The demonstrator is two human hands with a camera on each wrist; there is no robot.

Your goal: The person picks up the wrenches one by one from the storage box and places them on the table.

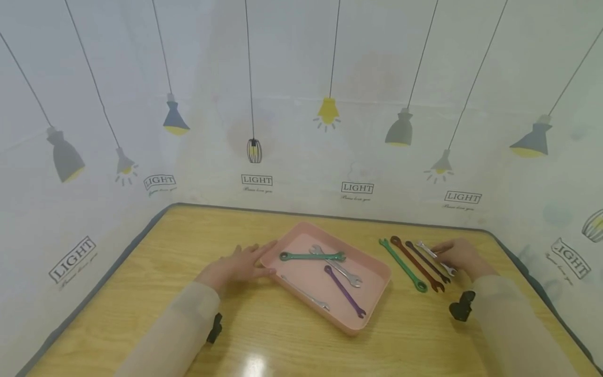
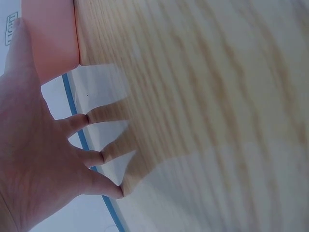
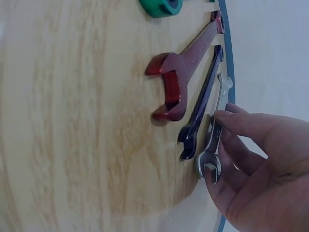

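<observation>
My left hand [image 1: 234, 268] rests at the left corner of a pink tray [image 1: 296, 268], its fingers spread. In the left wrist view its thumb lies along the tray's side and the other fingertips touch the table. Inside the tray lie a green wrench [image 1: 311, 256], a silver wrench [image 1: 343, 271] beneath it, a purple wrench [image 1: 345, 291] and a thin silver wrench [image 1: 306, 295]. My right hand [image 1: 460, 257] pinches a small silver wrench [image 3: 212, 140] between thumb and fingers. It is at the right end of a row with a dark wrench [image 3: 200, 106], red wrench [image 3: 188, 63] and green wrench [image 1: 402, 264].
The wooden table [image 1: 264, 340] has a dark edge around it. A pale wall sheet [image 1: 292, 68] printed with hanging lamps stands behind and at both sides. The row of wrenches lies to the right of the tray.
</observation>
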